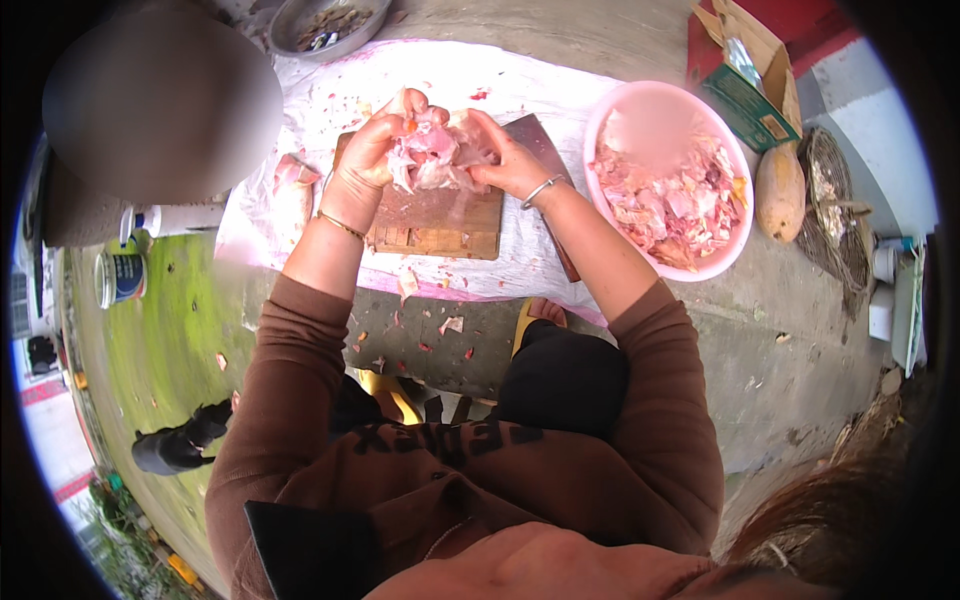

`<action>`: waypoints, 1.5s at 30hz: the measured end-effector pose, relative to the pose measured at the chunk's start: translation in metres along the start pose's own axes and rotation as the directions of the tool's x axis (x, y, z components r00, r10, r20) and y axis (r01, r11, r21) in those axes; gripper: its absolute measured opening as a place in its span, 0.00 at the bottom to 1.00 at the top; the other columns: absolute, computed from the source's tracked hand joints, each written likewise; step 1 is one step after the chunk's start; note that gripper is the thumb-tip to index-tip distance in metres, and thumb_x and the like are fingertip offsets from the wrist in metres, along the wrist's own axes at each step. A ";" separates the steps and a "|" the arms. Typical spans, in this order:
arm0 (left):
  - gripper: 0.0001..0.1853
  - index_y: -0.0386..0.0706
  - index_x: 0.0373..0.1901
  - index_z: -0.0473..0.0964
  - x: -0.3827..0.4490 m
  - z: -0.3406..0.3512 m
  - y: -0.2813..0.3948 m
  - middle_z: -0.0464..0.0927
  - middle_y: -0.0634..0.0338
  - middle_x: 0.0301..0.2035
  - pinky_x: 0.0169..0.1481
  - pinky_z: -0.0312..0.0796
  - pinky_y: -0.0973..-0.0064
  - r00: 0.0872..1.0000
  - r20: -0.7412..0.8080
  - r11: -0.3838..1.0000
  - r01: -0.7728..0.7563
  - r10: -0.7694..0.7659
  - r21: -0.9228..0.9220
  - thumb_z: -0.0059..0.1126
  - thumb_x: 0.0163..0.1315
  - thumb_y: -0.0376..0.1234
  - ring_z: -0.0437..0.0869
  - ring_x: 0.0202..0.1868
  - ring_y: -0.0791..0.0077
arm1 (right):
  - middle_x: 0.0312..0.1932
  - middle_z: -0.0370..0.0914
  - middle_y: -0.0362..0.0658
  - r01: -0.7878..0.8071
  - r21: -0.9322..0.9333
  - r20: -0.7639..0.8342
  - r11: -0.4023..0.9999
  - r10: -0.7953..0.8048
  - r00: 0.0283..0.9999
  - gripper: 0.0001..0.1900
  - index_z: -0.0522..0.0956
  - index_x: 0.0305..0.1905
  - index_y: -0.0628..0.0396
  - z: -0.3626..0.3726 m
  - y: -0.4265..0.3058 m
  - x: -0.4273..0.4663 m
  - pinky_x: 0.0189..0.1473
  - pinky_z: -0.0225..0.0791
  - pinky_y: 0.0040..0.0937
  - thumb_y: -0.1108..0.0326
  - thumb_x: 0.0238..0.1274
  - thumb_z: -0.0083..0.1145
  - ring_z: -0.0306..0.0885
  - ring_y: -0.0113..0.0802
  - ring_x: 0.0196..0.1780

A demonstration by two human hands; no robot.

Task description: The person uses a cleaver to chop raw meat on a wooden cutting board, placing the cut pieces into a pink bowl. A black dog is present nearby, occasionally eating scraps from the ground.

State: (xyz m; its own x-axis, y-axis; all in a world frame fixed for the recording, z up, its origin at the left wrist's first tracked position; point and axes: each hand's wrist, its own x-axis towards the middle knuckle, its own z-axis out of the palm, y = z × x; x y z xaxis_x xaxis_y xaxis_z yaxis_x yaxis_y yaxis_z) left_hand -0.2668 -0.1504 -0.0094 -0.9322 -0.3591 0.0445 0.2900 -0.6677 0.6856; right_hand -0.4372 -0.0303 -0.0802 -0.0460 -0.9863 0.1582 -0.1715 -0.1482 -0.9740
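Observation:
Both my hands hold a torn piece of raw poultry carcass (pixel 431 159) above a wooden chopping board (pixel 435 244). My left hand (pixel 371 146) grips its left side, fingers curled over the top. My right hand (pixel 514 161) pinches the right side between thumb and fingers. A cleaver (pixel 541 146) lies along the board's right side, its handle towards me and partly hidden by my forearm. Left of the board, a raw meat piece (pixel 292 191) rests on the white plastic sheet (pixel 555 86). A pink basin (pixel 742 251) full of cut raw meat stands to the right.
A metal basin (pixel 365 36) stands beyond the sheet. At the right are a cardboard box (pixel 750 105), an elongated squash (pixel 780 193) and a wicker basket (pixel 825 217). Scraps litter the concrete near my sandals. A black dog (pixel 176 446) and a bucket (pixel 120 279) are at the left.

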 end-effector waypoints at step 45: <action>0.26 0.46 0.54 0.66 0.274 0.189 -0.168 0.74 0.60 0.35 0.38 0.71 0.75 0.982 -0.016 0.120 0.039 -0.188 0.992 0.59 0.50 0.30 0.77 0.34 0.72 | 0.30 0.72 0.36 0.117 0.519 -0.647 0.846 0.300 0.701 0.16 0.70 0.49 0.56 -0.226 -0.005 -0.191 0.16 0.57 0.15 0.71 0.54 0.55 0.65 0.19 0.20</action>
State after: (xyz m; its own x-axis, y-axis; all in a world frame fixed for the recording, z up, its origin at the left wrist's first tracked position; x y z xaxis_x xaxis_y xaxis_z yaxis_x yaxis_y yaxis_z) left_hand -0.6123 -0.0135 0.0255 -0.9665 -0.2379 -0.0966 -0.2165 0.5524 0.8050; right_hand -0.6502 0.1751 -0.0687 -0.7206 -0.6892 -0.0760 0.3604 -0.2787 -0.8902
